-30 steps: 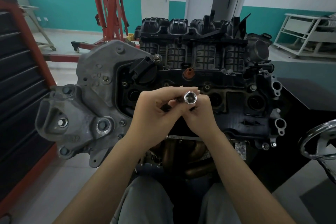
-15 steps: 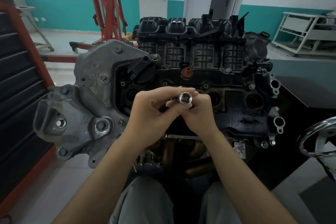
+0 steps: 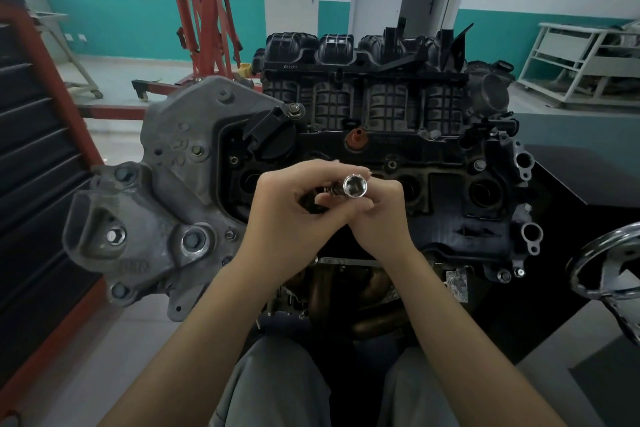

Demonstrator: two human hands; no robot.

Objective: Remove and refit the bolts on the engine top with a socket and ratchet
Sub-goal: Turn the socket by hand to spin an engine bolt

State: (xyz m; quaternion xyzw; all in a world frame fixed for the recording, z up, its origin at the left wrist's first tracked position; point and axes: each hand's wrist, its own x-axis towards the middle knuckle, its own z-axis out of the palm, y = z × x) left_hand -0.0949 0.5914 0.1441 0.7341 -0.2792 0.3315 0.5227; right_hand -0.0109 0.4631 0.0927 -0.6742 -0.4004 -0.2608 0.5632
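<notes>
Both hands meet above the engine top. The left hand and the right hand each close their grip around the socket, whose open mouth faces the camera. The ratchet is mostly hidden. No bolt looks removed yet, so I judge nearly everything remains.

A shiny chrome socket, open end facing up, above the black engine top.

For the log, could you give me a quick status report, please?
Both hands, left hand and right hand, grip socket above engine top. Socket off bolts. Nothing in the way.
</notes>
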